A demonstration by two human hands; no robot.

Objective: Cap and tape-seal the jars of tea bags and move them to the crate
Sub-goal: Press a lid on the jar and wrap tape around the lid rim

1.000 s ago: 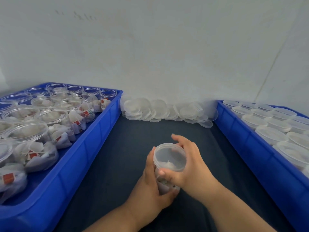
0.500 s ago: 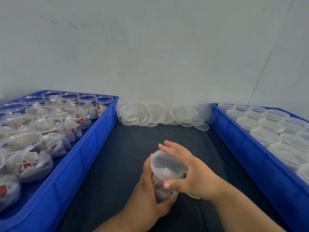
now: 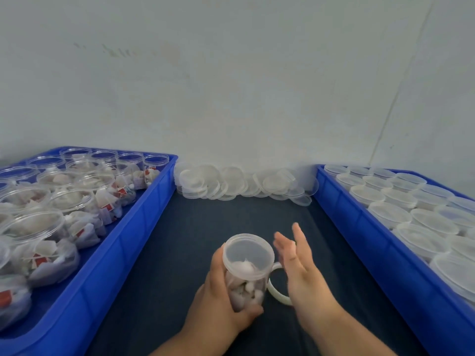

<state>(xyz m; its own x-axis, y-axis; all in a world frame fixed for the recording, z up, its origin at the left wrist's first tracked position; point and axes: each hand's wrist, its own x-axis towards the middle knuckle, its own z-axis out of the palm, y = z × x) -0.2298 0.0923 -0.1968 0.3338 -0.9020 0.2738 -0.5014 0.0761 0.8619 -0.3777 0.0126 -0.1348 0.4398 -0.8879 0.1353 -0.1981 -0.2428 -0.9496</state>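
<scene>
Jar (image 3: 245,283), capped, tea bags inside: 6 o'clock, above the dark mat (image 3: 180,253), in the left hand. Left crate (image 3: 123,242), 9 o'clock: open jars (image 3: 38,227) of tea bags. Left hand (image 3: 218,301): fingers wrapped round the jar's body. Lids (image 3: 241,183), 12 o'clock: heaped against the wall. Tape roll (image 3: 276,295): just beside the jar, at its 3 o'clock. Right hand (image 3: 300,273): fingers straight, holding nothing, near the jar. Right crate (image 3: 359,232), 3 o'clock: capped jars (image 3: 390,214).

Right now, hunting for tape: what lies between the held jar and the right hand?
A whitish ring, likely the tape roll, partly hidden by the jar and right hand; head view.
</scene>
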